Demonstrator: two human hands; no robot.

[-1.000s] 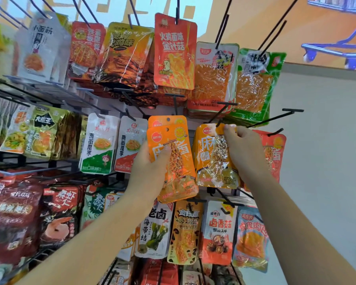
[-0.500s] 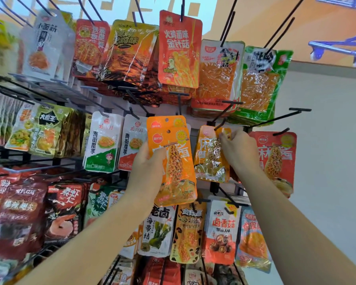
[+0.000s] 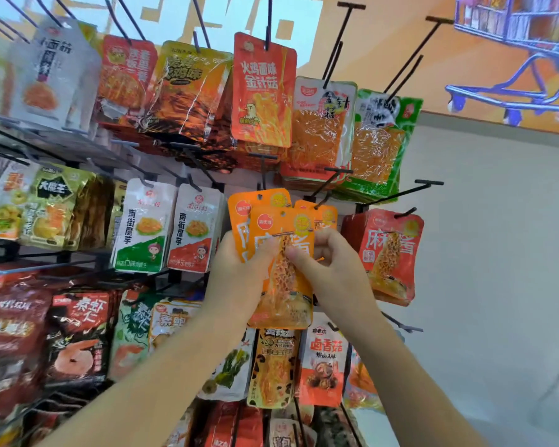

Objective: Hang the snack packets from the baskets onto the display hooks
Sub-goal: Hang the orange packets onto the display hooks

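Left hand point(image 3: 239, 272) grips the orange packet stack point(image 3: 239, 217). Right hand point(image 3: 333, 272) pinches the front packet point(image 3: 288, 304): upright, long axis vertical, hang hole on top. The likely target hook point(image 3: 323, 200) is just up-right, nearer the right hand.

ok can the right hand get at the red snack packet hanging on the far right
Probably yes: the red snack packet hangs just beside the right hand with nothing between them, though that hand is busy pinching the front orange packet.
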